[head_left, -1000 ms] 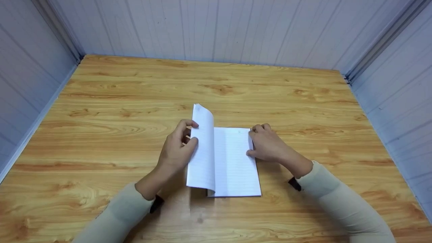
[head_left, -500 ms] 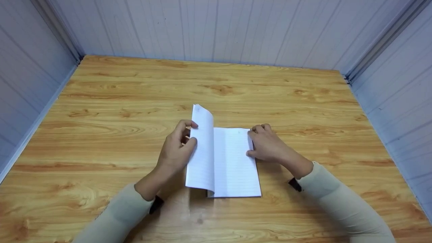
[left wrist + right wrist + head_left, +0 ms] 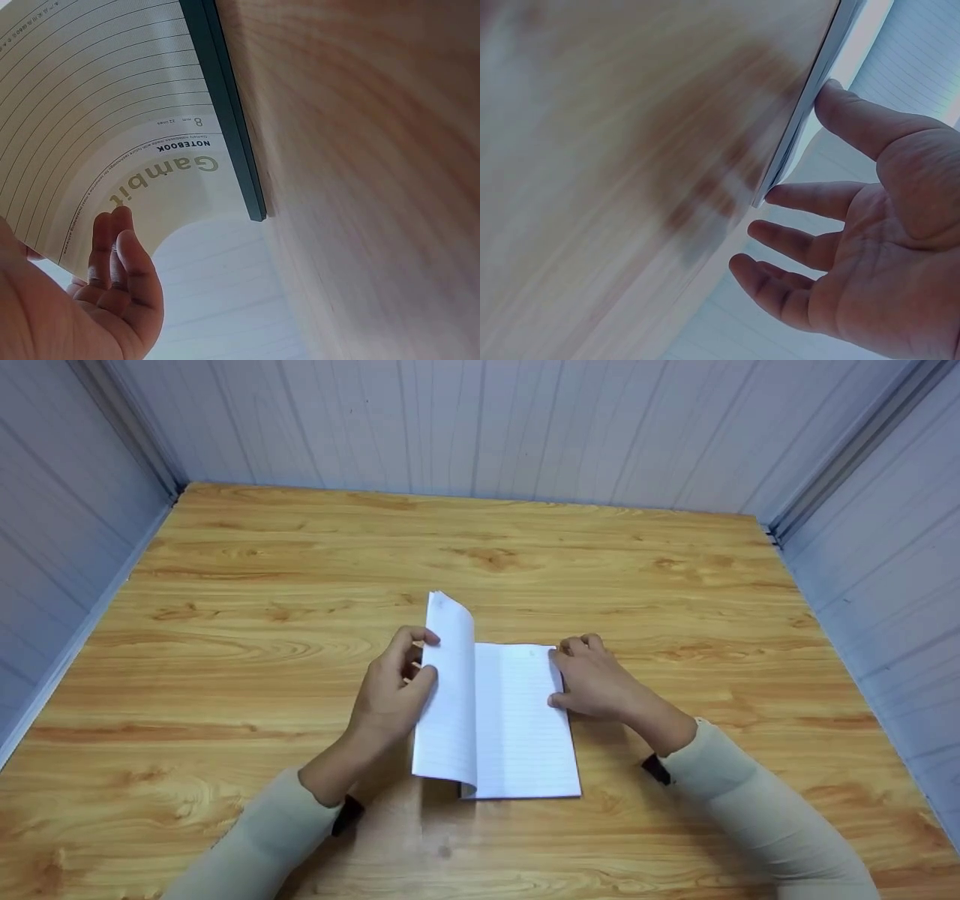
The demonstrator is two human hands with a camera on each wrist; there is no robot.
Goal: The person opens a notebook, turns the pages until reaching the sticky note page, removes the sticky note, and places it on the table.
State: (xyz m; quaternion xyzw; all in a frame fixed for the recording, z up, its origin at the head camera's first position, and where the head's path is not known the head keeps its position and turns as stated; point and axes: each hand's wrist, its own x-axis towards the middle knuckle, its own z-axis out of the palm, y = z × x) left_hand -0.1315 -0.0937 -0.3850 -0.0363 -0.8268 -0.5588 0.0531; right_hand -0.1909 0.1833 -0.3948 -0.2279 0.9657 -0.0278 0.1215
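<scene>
A notebook (image 3: 525,727) with lined white pages lies opened on the wooden table. My left hand (image 3: 390,682) grips its raised left part, thumb on the page side and fingers behind; these leaves (image 3: 450,712) stand up and curve toward the spine. In the left wrist view the cream cover (image 3: 150,90) reads "Gambit NOTEBOOK", beside a dark green spine (image 3: 229,112). My right hand (image 3: 596,679) is at the upper right edge of the flat pages. Its thumb and index fingertip touch that edge some way apart, and the other fingers extend past the corner in the right wrist view.
The wood-grain table (image 3: 480,555) spreads around the notebook on every side. Pale panelled walls (image 3: 480,427) border it at the back, left and right. Both sleeves (image 3: 757,802) come in from the near side, with a dark strap piece under each cuff.
The raised leaves have tipped very slightly to the left with my left hand. My right hand stays at the same edge.
</scene>
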